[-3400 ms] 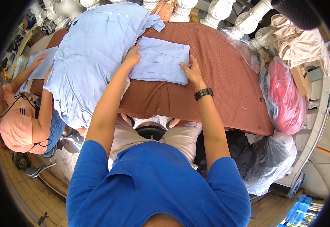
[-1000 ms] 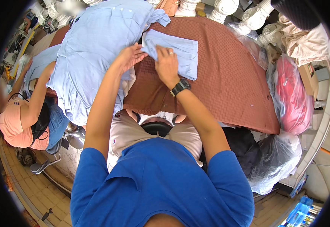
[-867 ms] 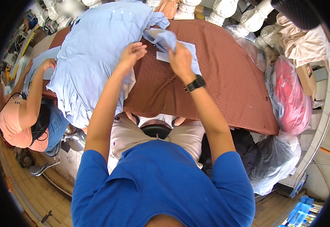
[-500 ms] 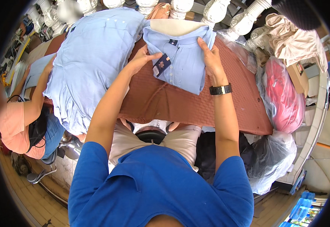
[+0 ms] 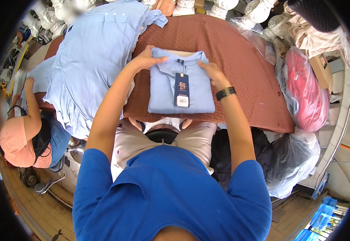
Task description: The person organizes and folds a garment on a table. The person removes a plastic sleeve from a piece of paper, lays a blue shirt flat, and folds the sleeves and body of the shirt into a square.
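Note:
A neatly folded light blue shirt (image 5: 163,94) lies near the front edge of the brown-covered table (image 5: 239,64), its collar at the far side. A dark hang tag (image 5: 182,89) with a white label rests on its front. My left hand (image 5: 147,60) grips the shirt's far left corner, thumb on top of the collar. At the far right corner, my right hand (image 5: 215,75) pinches the edge, a black watch on its wrist. A pale insert shows inside the neck opening. The fingers beneath the cloth are hidden.
To the left is a large pile of light blue shirts (image 5: 96,56). A co-worker in a peach top (image 5: 16,140) sits beyond it. White balusters (image 5: 183,7) line the back. Plastic-wrapped red cloth (image 5: 303,92) and a clear plastic bag (image 5: 293,160) are at the right.
The shirt has come nearer to me and now lies flat and squared on the table. Its tag hangs straight down the front. Both hands moved with it.

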